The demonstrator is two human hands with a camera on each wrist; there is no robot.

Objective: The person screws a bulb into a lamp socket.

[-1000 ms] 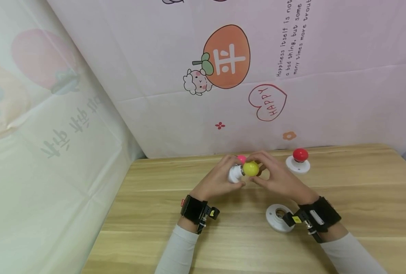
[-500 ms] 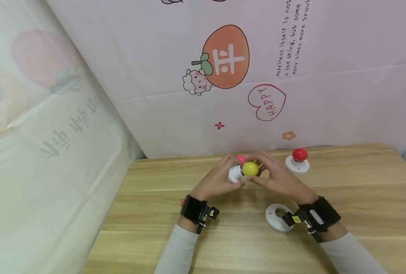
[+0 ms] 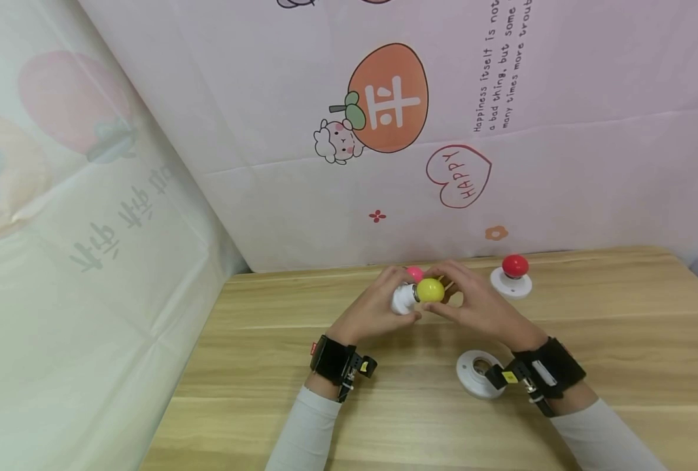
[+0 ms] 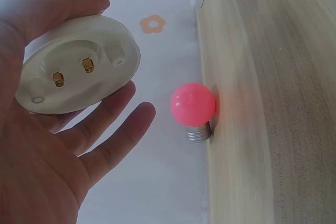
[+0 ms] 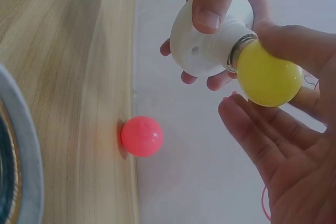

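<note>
My left hand (image 3: 375, 311) grips a white lamp socket (image 5: 202, 40) above the table, tipped on its side. Its underside (image 4: 79, 72) with two brass contacts faces the left wrist camera. A yellow light bulb (image 5: 269, 74) sits at the socket's mouth, a strip of its metal screw base showing between them. My right hand (image 3: 481, 304) holds the yellow bulb between thumb and fingers, the thumb on its near side in the right wrist view. Beyond the hands a pink bulb (image 4: 193, 104) lies on the table, partly hidden in the head view.
A red bulb (image 3: 515, 265) stands upright in a white socket (image 3: 511, 286) at the back right. Another white socket (image 3: 469, 379), without a bulb, lies near my right wrist. A printed cloth (image 3: 301, 216) hangs behind the wooden table (image 3: 254, 392).
Both hands stay in place with the socket and yellow bulb. Only the right fingers shift slightly around the bulb.
</note>
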